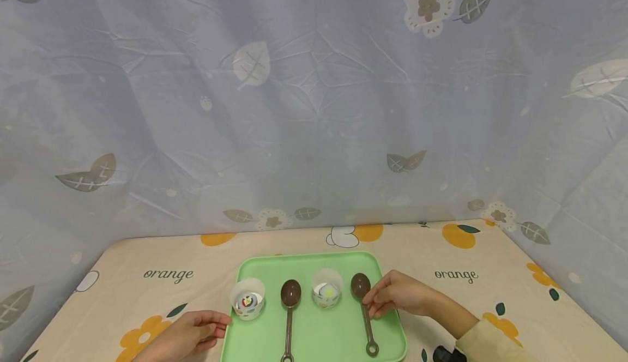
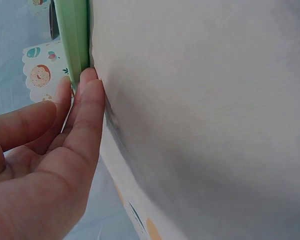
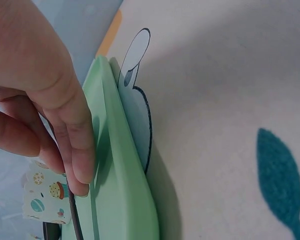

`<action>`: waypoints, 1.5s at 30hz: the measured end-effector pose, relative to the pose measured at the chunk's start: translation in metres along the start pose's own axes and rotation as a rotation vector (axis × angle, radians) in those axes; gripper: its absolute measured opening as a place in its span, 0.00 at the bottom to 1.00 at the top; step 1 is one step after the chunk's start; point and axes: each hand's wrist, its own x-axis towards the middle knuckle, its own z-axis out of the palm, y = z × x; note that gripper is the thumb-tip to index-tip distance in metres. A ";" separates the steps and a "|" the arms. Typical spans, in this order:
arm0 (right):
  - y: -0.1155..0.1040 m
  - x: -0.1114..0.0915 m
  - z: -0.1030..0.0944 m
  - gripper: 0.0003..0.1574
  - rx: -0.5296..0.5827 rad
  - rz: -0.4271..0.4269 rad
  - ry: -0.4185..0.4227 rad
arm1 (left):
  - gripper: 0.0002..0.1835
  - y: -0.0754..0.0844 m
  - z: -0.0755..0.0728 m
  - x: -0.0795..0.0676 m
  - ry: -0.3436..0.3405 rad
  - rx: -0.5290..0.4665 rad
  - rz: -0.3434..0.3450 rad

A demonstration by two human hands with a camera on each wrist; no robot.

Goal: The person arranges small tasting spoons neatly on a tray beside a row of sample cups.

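Note:
In the head view, a light green tray [image 1: 324, 345] holds two brown spoons and two paper cups. My left hand [image 1: 188, 332] is at the tray's left rim, fingertips touching its side; in the left wrist view the fingers [image 2: 85, 115] lie nearly straight along the edge, thumb apart. My right hand [image 1: 402, 295] reaches over the right rim, its fingertips beside the neck and handle of the right spoon [image 1: 361, 285]. Its fingers [image 3: 80, 160] point down beside the dark handle, and the thumb stands apart. The left spoon [image 1: 291, 293] lies between the cups, untouched.
The left paper cup [image 1: 247, 310] has a small colourful piece inside; the right cup [image 1: 326, 291] holds something yellow-green. A black object [image 1: 448, 354] sits near the right sleeve. Patterned cloth [image 1: 167, 258] covers the table, with a grey-blue curtain [image 1: 314, 133] behind.

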 end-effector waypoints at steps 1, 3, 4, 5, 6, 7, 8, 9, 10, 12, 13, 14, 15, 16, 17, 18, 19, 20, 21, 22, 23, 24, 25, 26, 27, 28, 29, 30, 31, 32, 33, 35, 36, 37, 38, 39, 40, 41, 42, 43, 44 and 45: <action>0.000 0.000 0.000 0.15 0.003 0.000 -0.004 | 0.13 0.001 0.001 0.000 0.009 0.001 -0.006; 0.000 -0.001 0.000 0.16 0.008 -0.001 -0.011 | 0.13 0.002 0.002 0.000 0.029 0.006 -0.020; 0.000 -0.001 0.001 0.16 0.011 -0.001 -0.014 | 0.13 0.002 0.002 0.000 0.041 0.007 -0.027; 0.000 -0.001 0.001 0.16 0.013 -0.002 -0.017 | 0.13 0.002 0.003 0.000 0.048 0.009 -0.031; 0.001 -0.001 0.000 0.16 0.017 -0.002 -0.020 | 0.13 0.002 0.003 0.000 0.052 0.011 -0.033; 0.001 -0.001 0.000 0.16 0.019 -0.002 -0.023 | 0.13 0.002 0.003 0.001 0.052 0.012 -0.034; 0.001 -0.001 0.000 0.16 0.021 -0.003 -0.025 | 0.13 0.002 0.003 0.001 0.050 0.013 -0.032; 0.001 -0.001 0.000 0.16 0.023 -0.003 -0.027 | 0.13 0.002 0.003 0.001 0.050 0.013 -0.031; 0.001 -0.001 0.000 0.16 0.025 -0.004 -0.030 | 0.13 0.002 0.003 0.001 0.048 0.011 -0.029; 0.002 -0.001 -0.001 0.16 0.029 -0.006 -0.034 | 0.13 0.001 0.002 0.001 0.039 0.007 -0.022; 0.002 0.000 -0.001 0.16 0.030 -0.007 -0.036 | 0.13 0.001 0.002 0.001 0.036 0.003 -0.019; 0.002 0.000 -0.001 0.16 0.031 -0.010 -0.039 | 0.13 0.001 0.001 0.001 0.034 0.001 -0.017; 0.003 0.000 -0.002 0.16 0.031 -0.012 -0.041 | 0.13 0.001 0.001 0.001 0.035 -0.001 -0.016; 0.003 0.000 -0.002 0.16 0.032 -0.015 -0.044 | 0.13 0.001 0.001 0.000 0.031 -0.004 -0.012; 0.003 0.000 -0.002 0.16 0.032 -0.018 -0.046 | 0.13 0.001 0.001 0.000 0.031 -0.005 -0.011; 0.003 -0.001 -0.002 0.16 0.032 -0.018 -0.046 | 0.13 0.001 0.001 0.000 0.035 -0.007 -0.013; 0.003 -0.001 -0.002 0.16 0.031 -0.017 -0.044 | 0.13 0.001 0.001 0.000 0.040 -0.007 -0.015; 0.003 -0.001 -0.002 0.16 0.030 -0.017 -0.043 | 0.13 0.001 0.002 0.000 0.044 -0.007 -0.017; 0.003 -0.002 -0.001 0.16 0.030 -0.016 -0.040 | 0.13 0.001 0.002 0.001 0.049 -0.009 -0.019; 0.002 -0.002 -0.001 0.16 0.030 -0.014 -0.036 | 0.13 0.001 0.002 0.001 0.052 -0.011 -0.021; 0.002 -0.002 -0.001 0.16 0.029 -0.012 -0.033 | 0.13 0.001 0.002 0.001 0.052 -0.012 -0.021; 0.002 -0.003 -0.001 0.16 0.029 -0.010 -0.029 | 0.13 0.001 0.002 0.000 0.047 -0.012 -0.017; 0.003 -0.003 -0.001 0.16 0.029 -0.011 -0.027 | 0.13 0.000 0.001 0.001 0.043 -0.013 -0.013; 0.003 -0.003 -0.001 0.16 0.028 -0.011 -0.026 | 0.13 0.000 0.001 0.000 0.037 -0.016 -0.011; 0.003 -0.003 -0.002 0.15 0.027 -0.011 -0.024 | 0.13 0.000 0.001 0.000 0.031 -0.017 -0.007; 0.004 -0.004 -0.002 0.15 0.026 -0.010 -0.022 | 0.13 0.000 0.001 0.000 0.024 -0.017 -0.002; 0.004 -0.004 -0.002 0.15 0.024 -0.010 -0.020 | 0.13 0.000 0.000 0.000 0.020 -0.016 0.001; 0.004 -0.004 -0.002 0.15 0.022 -0.009 -0.017 | 0.13 0.000 0.001 0.001 0.023 -0.016 -0.003; 0.004 -0.004 -0.002 0.15 0.019 -0.008 -0.015 | 0.13 0.000 0.001 0.001 0.029 -0.017 -0.009; 0.005 -0.004 -0.003 0.15 0.017 -0.007 -0.013 | 0.13 0.000 0.001 0.001 0.032 -0.017 -0.012; 0.005 -0.005 -0.003 0.15 0.015 -0.006 -0.011 | 0.13 0.000 0.001 0.001 0.034 -0.015 -0.014; 0.005 -0.005 -0.003 0.15 0.012 -0.005 -0.010 | 0.13 0.000 0.002 0.001 0.040 -0.012 -0.020; 0.005 -0.005 -0.003 0.15 0.011 -0.005 -0.009 | 0.13 0.000 0.002 0.001 0.038 -0.009 -0.018; 0.005 -0.005 -0.003 0.15 0.009 -0.005 -0.009 | 0.13 0.000 0.002 0.001 0.033 -0.005 -0.015; 0.005 -0.006 -0.003 0.15 0.009 -0.005 -0.009 | 0.13 0.000 0.002 0.001 0.028 0.000 -0.009; 0.005 -0.006 -0.003 0.15 0.009 -0.004 -0.008 | 0.13 0.000 0.001 0.001 0.024 0.004 -0.005; 0.005 -0.006 -0.003 0.15 0.009 -0.005 -0.007 | 0.13 0.000 0.001 0.001 0.022 0.008 -0.001; 0.005 -0.006 -0.003 0.15 0.010 -0.006 -0.005 | 0.13 -0.001 0.001 0.001 0.021 0.010 0.000; 0.005 -0.007 -0.003 0.15 0.009 -0.006 -0.004 | 0.13 -0.001 0.001 0.000 0.021 0.013 0.002; 0.005 -0.007 -0.003 0.15 0.010 -0.008 -0.002 | 0.13 -0.001 0.001 0.001 0.023 0.016 0.001; 0.005 -0.007 -0.003 0.15 0.011 -0.009 -0.001 | 0.13 -0.001 0.001 0.001 0.025 0.018 0.000; 0.005 -0.008 -0.003 0.15 0.012 -0.011 0.000 | 0.13 0.000 0.002 0.001 0.027 0.018 -0.002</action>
